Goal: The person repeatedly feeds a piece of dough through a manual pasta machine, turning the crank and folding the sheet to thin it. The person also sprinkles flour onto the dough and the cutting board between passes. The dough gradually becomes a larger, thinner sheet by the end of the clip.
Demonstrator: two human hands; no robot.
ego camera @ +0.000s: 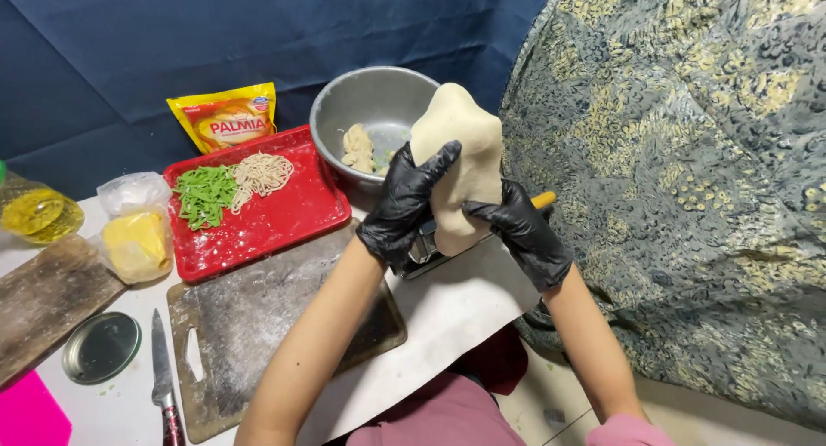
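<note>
- The metal bowl (pixel 376 119) stands just behind the raised dough sheet (pixel 458 162), closing the way forward.
- The patterned cloth (pixel 688 196) walls off the right side.
- On the left, the red tray (pixel 258 227) and floured cutting board (pixel 258 326) fill the tabletop (pixel 456 313); a bare strip lies beneath the forearms.
- A knife (pixel 162 369) lies beside the board's left edge.

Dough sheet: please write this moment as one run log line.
left hand: holds dough sheet | right hand: holds dough sheet | below: pasta machine | behind: metal bowl

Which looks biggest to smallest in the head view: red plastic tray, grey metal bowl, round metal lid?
1. Red plastic tray
2. Grey metal bowl, partly hidden behind dough, so less sure
3. Round metal lid, clearly smallest
</note>
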